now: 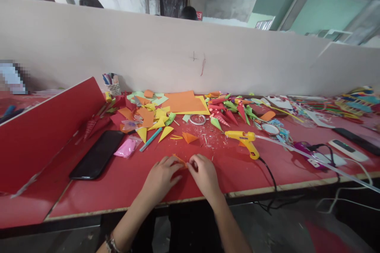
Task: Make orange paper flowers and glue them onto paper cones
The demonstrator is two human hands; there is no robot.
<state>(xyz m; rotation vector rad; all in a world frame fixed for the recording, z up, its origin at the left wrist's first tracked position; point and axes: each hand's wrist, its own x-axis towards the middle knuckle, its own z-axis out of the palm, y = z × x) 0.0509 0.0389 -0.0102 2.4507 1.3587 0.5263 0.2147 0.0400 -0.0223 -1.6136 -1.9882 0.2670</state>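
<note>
Near the front of the red table, my left hand and my right hand meet over a small orange paper piece. My left fingers are bent and press on its left part, with the thumb a little apart. My right thumb and forefinger pinch its right end. Most of the paper is covered by my fingers. Just beyond lie an orange paper cone and a thin yellow paper strip. To the right, a yellow hot glue gun lies on its side, a clear glue stick in its back.
A black phone, a pink packet and a teal pen lie left. A red board leans there. Orange sheets, yellow cones and red and green paper cones fill the back. Right are a power strip and cables.
</note>
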